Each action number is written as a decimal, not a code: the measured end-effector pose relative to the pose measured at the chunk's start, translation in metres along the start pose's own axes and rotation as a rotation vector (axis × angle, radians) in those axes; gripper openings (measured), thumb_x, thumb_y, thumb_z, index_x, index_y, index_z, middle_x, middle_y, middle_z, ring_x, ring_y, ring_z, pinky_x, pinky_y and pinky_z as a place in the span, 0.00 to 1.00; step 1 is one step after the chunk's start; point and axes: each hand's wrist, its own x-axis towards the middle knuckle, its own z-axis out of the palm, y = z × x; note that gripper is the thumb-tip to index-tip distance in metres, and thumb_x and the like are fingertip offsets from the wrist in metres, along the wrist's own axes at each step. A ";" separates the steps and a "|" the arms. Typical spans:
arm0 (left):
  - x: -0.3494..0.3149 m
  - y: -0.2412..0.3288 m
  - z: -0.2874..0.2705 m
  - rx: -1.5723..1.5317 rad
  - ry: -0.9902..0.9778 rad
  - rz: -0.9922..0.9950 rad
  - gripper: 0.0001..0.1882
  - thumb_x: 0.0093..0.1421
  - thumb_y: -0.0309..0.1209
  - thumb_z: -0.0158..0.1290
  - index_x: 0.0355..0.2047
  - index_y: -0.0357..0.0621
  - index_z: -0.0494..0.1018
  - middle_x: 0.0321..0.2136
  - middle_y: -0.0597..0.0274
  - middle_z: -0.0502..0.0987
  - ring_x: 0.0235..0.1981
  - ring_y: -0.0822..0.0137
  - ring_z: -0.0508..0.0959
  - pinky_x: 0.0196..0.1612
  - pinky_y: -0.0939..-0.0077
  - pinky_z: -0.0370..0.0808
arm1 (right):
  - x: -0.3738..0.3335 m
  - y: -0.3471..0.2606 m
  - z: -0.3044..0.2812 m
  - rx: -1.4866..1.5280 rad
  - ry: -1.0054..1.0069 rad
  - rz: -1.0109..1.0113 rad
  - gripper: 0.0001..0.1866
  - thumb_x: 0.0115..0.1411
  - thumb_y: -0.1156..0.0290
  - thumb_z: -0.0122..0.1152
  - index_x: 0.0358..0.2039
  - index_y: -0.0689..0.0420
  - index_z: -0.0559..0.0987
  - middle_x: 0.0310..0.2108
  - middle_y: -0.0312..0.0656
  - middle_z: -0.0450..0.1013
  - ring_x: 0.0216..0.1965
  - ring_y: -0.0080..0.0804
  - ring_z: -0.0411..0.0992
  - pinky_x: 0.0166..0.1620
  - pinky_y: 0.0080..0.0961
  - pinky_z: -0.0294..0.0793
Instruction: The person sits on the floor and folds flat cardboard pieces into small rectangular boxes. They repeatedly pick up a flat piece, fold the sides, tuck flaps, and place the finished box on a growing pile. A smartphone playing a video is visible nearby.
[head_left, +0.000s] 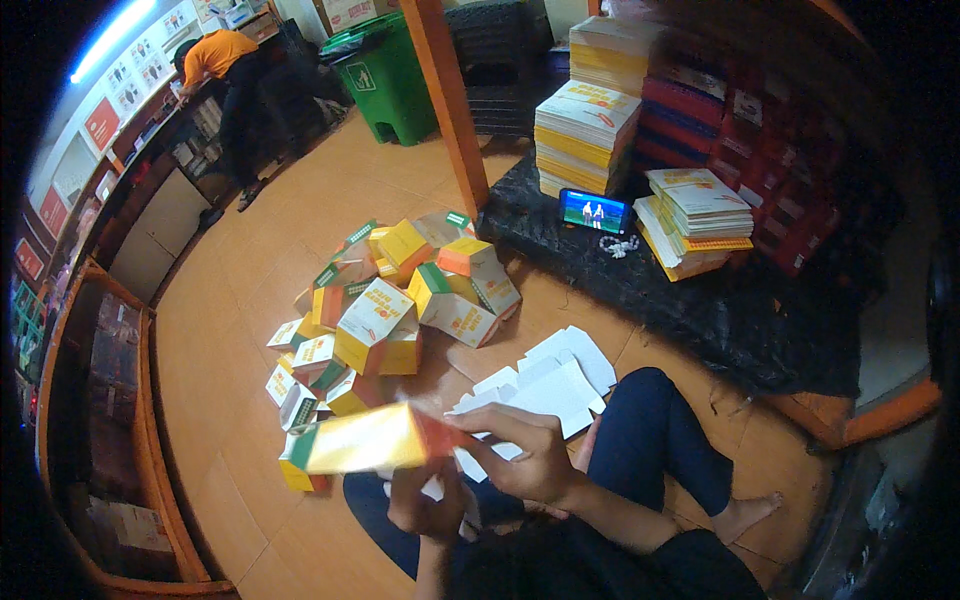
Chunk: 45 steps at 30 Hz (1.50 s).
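A folded carton box, white and yellow with a green end and an orange-red end, is held level above my lap and is slightly blurred. Beneath its near edge, my left hand grips it. My right hand has its fingers closed on the orange-red end. Flat, unfolded white carton blanks lie on the floor just beyond my right hand, partly hidden by it. Past the held box is a pile of folded cartons in white, yellow, green and orange, lying at various angles.
Stacks of flat cartons and a smaller stack rest on a black-covered platform, near a lit phone. An orange post rises beside a green bin. Another person bends at a counter, far left.
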 end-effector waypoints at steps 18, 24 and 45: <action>0.016 0.036 -0.002 -0.959 0.076 -1.054 0.15 0.66 0.21 0.52 0.51 0.27 0.75 0.44 0.56 0.80 0.45 0.69 0.79 0.47 0.76 0.76 | -0.001 0.020 0.013 -0.363 0.024 -0.385 0.19 0.49 0.81 0.72 0.44 0.59 0.80 0.33 0.45 0.78 0.32 0.41 0.78 0.37 0.31 0.80; 0.022 0.039 -0.005 -0.955 0.017 -1.105 0.13 0.63 0.20 0.56 0.47 0.26 0.77 0.45 0.56 0.79 0.45 0.67 0.78 0.50 0.76 0.75 | -0.006 0.023 0.017 -0.437 0.085 -0.467 0.13 0.48 0.82 0.71 0.35 0.61 0.79 0.33 0.43 0.77 0.32 0.41 0.77 0.35 0.31 0.79; 0.018 0.004 0.008 -0.974 0.381 -1.040 0.17 0.66 0.24 0.51 0.54 0.34 0.69 0.48 0.53 0.76 0.50 0.62 0.79 0.56 0.72 0.77 | -0.029 0.036 0.015 -0.163 -0.163 0.115 0.26 0.56 0.74 0.66 0.55 0.56 0.71 0.42 0.53 0.76 0.46 0.51 0.79 0.46 0.38 0.81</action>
